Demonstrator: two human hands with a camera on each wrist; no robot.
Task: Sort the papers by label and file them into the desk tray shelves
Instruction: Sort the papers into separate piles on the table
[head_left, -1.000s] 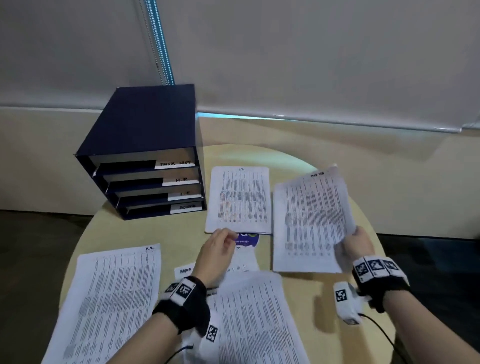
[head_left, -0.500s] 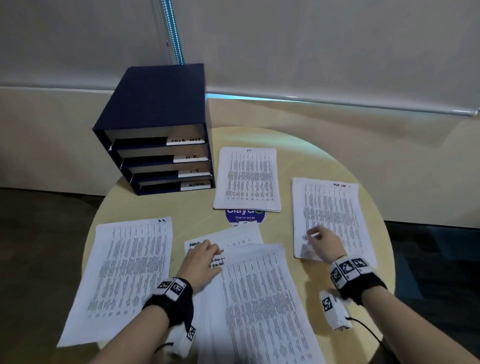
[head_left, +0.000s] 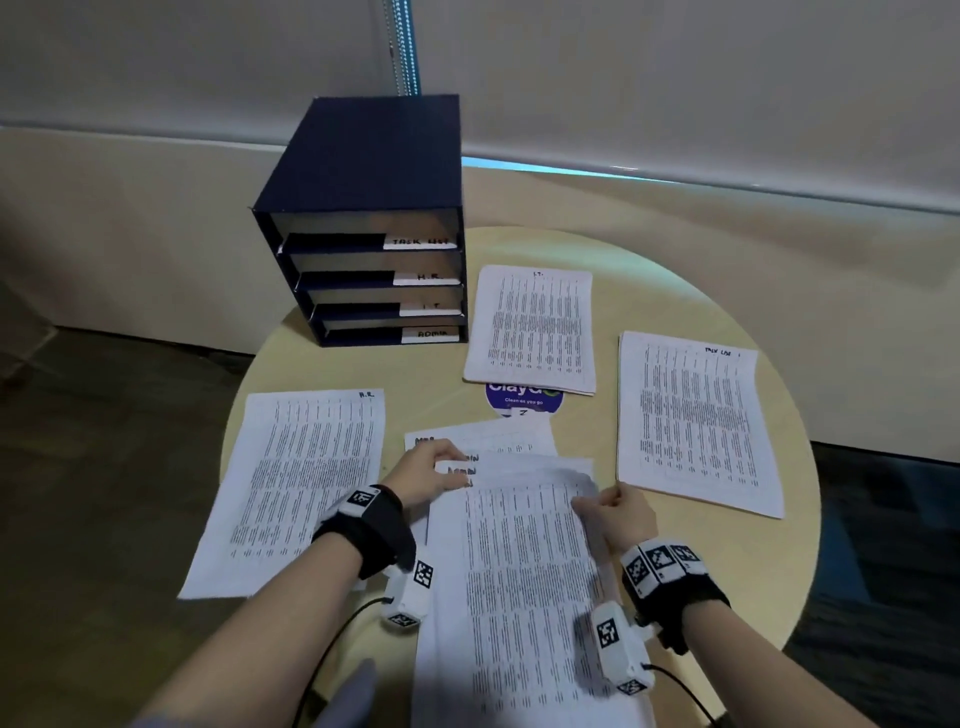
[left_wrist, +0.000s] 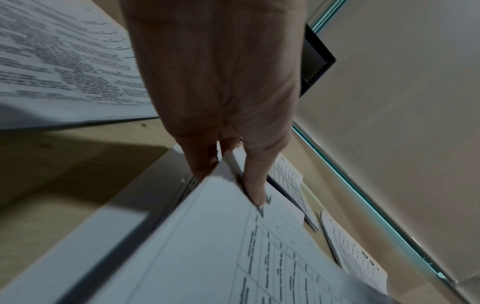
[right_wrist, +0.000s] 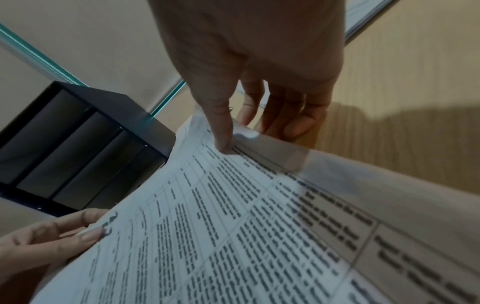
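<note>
A dark blue desk tray (head_left: 363, 171) with shelves labelled TASK LIST, H.R., I.T. and ADMIN stands at the table's back left. Sorted papers lie flat: an H.R. sheet (head_left: 301, 483), an I.T. pile (head_left: 535, 327) and a task list pile (head_left: 696, 421). A fanned near stack (head_left: 524, 582) lies in front of me. My left hand (head_left: 457, 470) pinches the top sheet's upper left corner (left_wrist: 226, 185), thumb on top. My right hand (head_left: 584, 504) pinches the same sheet's right edge (right_wrist: 259, 148), thumb above and fingers underneath, lifting it slightly.
The round wooden table (head_left: 675, 280) ends close behind the piles, with a beige wall ledge beyond. A blue round sticker (head_left: 524, 400) shows between the I.T. pile and the near stack. Dark floor lies on both sides.
My right hand laid the task list sheet on the right pile, let go and came left to the near stack's edge. My left hand drew back to the stack's upper left corner.
</note>
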